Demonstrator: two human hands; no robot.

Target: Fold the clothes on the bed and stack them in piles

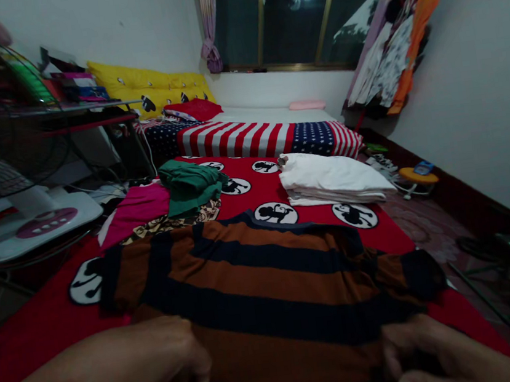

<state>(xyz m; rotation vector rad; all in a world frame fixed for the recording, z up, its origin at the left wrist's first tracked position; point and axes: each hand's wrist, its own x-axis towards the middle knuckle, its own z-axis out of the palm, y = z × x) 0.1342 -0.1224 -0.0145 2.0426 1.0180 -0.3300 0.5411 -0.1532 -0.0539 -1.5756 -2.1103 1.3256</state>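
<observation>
A brown and navy striped T-shirt [276, 287] lies spread out in front of me, its collar pointing away and a sleeve out to either side. At its left edge my left hand [151, 371] is closed, with the fingers curled down on the cloth. My right hand [427, 349] pinches the opposite edge, thumb and fingers together. Both hands are slightly blurred, and the shirt's lower end runs out of view. Beneath the shirt is a red cover [45, 340] with white monkey-print circles.
Beyond the collar lie a green garment [192, 186], a pink one [139, 211] and a folded white stack [332, 178]. A fan's base [42, 220] stands at the left. A bed with a striped, starred sheet [239, 140] is behind; a small orange stool [418, 175] stands right.
</observation>
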